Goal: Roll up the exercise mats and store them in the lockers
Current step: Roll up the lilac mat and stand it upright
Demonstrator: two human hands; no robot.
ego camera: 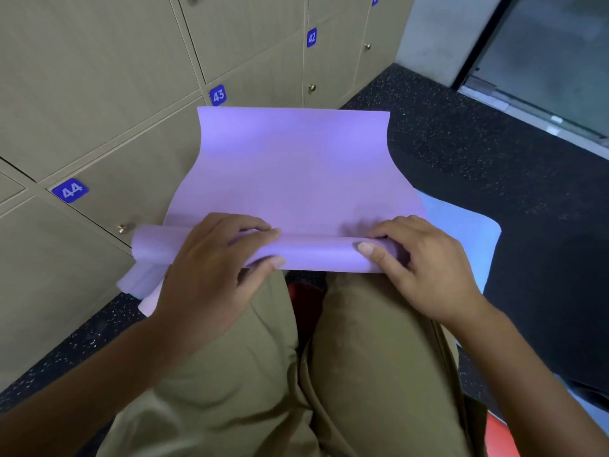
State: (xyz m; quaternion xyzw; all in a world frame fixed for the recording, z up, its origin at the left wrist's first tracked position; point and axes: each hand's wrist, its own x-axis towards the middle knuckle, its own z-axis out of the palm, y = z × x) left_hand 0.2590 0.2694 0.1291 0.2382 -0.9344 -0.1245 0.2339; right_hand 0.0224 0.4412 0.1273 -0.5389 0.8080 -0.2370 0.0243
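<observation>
Two hands work one purple exercise mat (293,166) at the middle of the frame: its near end is wound into a narrow roll (316,250) lying across the person's knees, while the unrolled stretch runs away toward the upper middle, its far edge reaching the base of the lockers (99,94). The left hand (211,275) grasps the roll left of centre, fingers curled over the top and thumb underneath. The right hand (421,265) grips the roll's right end, thumb laid along the front and fingers wrapped behind. A light blue mat (461,225) shows beneath the purple one at the right middle. Khaki trousers (362,357) fill the lower centre. The beige lockers cover the upper left, each door with a small brass knob and a blue plate; the plates read 44 (71,190), 43 (218,95) and 42 (311,37). Dark speckled flooring (494,143) spreads across the right, and a glass door (560,61) stands in the upper right corner.
</observation>
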